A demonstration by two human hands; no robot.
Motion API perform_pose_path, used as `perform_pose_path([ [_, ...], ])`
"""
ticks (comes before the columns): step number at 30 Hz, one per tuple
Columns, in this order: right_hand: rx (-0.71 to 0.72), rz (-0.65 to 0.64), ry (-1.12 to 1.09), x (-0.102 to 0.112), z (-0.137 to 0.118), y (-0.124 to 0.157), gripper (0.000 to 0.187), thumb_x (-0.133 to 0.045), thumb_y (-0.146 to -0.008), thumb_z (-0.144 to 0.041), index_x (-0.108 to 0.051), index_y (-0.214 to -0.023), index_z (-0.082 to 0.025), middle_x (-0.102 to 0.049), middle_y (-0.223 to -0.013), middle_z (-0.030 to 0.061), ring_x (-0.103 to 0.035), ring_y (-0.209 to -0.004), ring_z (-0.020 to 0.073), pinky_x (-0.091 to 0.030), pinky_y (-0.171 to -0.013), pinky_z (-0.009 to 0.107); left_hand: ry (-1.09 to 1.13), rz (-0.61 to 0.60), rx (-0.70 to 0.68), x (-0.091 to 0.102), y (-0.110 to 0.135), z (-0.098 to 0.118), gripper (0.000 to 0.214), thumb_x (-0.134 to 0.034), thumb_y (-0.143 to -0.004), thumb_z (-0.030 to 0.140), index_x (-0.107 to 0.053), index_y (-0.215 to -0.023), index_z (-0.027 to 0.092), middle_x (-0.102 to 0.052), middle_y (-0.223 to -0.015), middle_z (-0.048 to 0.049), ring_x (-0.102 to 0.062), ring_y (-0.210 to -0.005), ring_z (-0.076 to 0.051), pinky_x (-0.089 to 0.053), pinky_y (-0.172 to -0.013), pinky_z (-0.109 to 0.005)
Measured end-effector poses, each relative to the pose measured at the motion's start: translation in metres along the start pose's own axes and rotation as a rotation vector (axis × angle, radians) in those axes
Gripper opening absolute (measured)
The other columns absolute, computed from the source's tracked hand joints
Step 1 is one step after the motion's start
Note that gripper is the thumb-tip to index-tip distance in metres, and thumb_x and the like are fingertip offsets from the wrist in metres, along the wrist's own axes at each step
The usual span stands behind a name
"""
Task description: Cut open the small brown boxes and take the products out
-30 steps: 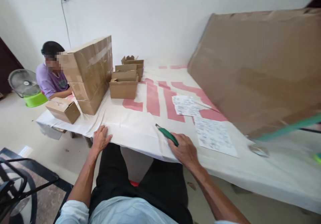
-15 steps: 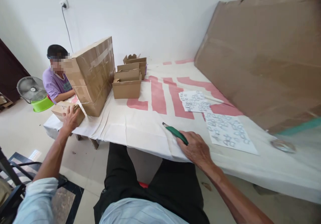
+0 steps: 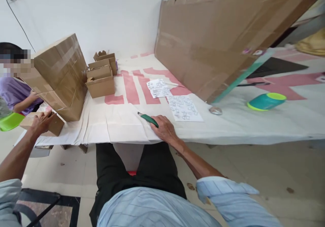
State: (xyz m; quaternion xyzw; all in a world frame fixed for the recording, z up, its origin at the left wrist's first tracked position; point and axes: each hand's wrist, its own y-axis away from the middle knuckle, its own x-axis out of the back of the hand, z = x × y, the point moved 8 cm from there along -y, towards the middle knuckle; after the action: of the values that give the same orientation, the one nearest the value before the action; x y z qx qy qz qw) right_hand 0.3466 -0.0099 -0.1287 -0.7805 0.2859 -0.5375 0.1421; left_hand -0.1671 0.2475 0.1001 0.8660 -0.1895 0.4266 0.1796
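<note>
Reaching out at the left edge of the frame, I have my left hand [image 3: 42, 122] laid flat on top of the small cardboard box [image 3: 57, 128] at the table's corner; I cannot tell whether the fingers grip it. My right hand [image 3: 165, 129], at lower centre, is closed over the handle of the green cutter [image 3: 148, 118], which lies on the white cloth [image 3: 122, 122] with its tip pointing up-left. A large taped carton [image 3: 59, 74] stands just beside the small box. Printed sheets [image 3: 183, 108] lie right of the cutter.
</note>
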Motion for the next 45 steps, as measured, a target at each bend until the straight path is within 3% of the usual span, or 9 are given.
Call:
perform_pose_path([
  [10,-0.03,-0.004,-0.011,0.001,-0.002,-0.001,0.03,-0.057,-0.094,-0.023,-0.073,-0.119,-0.02,-0.071,-0.102,0.0136,-0.058,-0.098,0.032,-0.048,-0.092,0.043,-0.006,-0.026,-0.02,0.005,0.003,0.002,0.071,-0.056,-0.088,0.003,-0.05,-0.156,0.022,-0.054,-0.159,-0.019,-0.052,-0.133,-0.039,-0.053,-0.102,-0.059],
  [15,-0.034,-0.029,0.009,-0.001,0.002,-0.002,0.03,-0.057,-0.095,-0.025,-0.072,-0.12,-0.02,-0.071,-0.105,0.0139,-0.057,-0.102,0.0327,-0.047,-0.092,0.043,0.089,0.018,-0.075,0.019,0.006,0.03,0.086,-0.067,-0.077,0.008,-0.05,-0.158,0.029,-0.05,-0.167,-0.0162,-0.048,-0.145,-0.042,-0.051,-0.107,-0.065],
  [22,-0.024,-0.026,0.003,0.0,0.0,-0.001,0.031,-0.055,-0.096,-0.025,-0.072,-0.122,-0.019,-0.071,-0.107,0.0147,-0.059,-0.102,0.0329,-0.048,-0.094,0.044,0.312,0.162,-0.265,0.069,-0.001,0.114,0.1,-0.078,-0.07,0.028,-0.044,-0.164,0.031,-0.053,-0.162,-0.0158,-0.046,-0.15,-0.043,-0.044,-0.115,-0.061],
  [30,0.015,0.006,0.009,0.001,-0.001,0.004,0.031,-0.057,-0.095,-0.024,-0.071,-0.123,-0.02,-0.07,-0.102,0.0124,-0.06,-0.097,0.0313,-0.051,-0.09,0.043,0.626,0.312,-0.448,0.134,-0.003,0.235,0.116,-0.091,-0.072,0.039,-0.031,-0.171,0.033,-0.056,-0.155,-0.0152,-0.053,-0.141,-0.042,-0.037,-0.12,-0.057],
  [33,0.03,0.005,0.016,0.002,-0.001,0.005,0.029,-0.057,-0.096,-0.025,-0.071,-0.121,-0.02,-0.07,-0.102,0.0125,-0.06,-0.097,0.0311,-0.051,-0.091,0.043,0.769,0.374,-0.515,0.151,0.001,0.26,0.118,-0.093,-0.075,0.047,-0.028,-0.173,0.031,-0.053,-0.159,-0.0178,-0.05,-0.146,-0.045,-0.037,-0.121,-0.06],
  [35,0.033,0.001,0.011,0.002,-0.001,0.006,0.028,-0.057,-0.096,-0.026,-0.071,-0.121,-0.021,-0.071,-0.102,0.0121,-0.061,-0.096,0.0311,-0.051,-0.091,0.043,0.884,0.415,-0.542,0.152,0.005,0.256,0.118,-0.092,-0.077,0.054,-0.027,-0.173,0.032,-0.048,-0.166,-0.0172,-0.046,-0.152,-0.047,-0.036,-0.123,-0.063],
  [38,0.035,-0.001,-0.004,0.002,0.0,0.006,0.029,-0.057,-0.096,-0.026,-0.07,-0.121,-0.021,-0.072,-0.103,0.0126,-0.061,-0.098,0.0314,-0.052,-0.092,0.044,1.078,0.507,-0.47,0.134,0.015,0.216,0.115,-0.088,-0.079,0.064,-0.029,-0.173,0.032,-0.041,-0.173,-0.0144,-0.04,-0.159,-0.044,-0.032,-0.13,-0.062],
  [42,0.042,0.001,-0.018,0.001,0.0,0.006,0.029,-0.054,-0.097,-0.026,-0.071,-0.12,-0.019,-0.072,-0.103,0.0137,-0.062,-0.098,0.0317,-0.052,-0.093,0.045,1.341,0.538,-0.214,0.074,0.026,0.154,0.115,-0.085,-0.078,0.072,-0.033,-0.171,0.031,-0.042,-0.174,-0.0147,-0.039,-0.161,-0.043,-0.043,-0.126,-0.059],
  [45,0.034,0.009,-0.02,0.001,0.001,0.007,0.03,-0.054,-0.096,-0.026,-0.071,-0.12,-0.019,-0.072,-0.102,0.0136,-0.061,-0.097,0.0316,-0.052,-0.093,0.046,1.547,0.456,-0.149,0.028,0.026,0.149,0.123,-0.087,-0.073,0.074,-0.03,-0.173,0.031,-0.045,-0.172,-0.0181,-0.037,-0.163,-0.043,-0.046,-0.123,-0.059],
])
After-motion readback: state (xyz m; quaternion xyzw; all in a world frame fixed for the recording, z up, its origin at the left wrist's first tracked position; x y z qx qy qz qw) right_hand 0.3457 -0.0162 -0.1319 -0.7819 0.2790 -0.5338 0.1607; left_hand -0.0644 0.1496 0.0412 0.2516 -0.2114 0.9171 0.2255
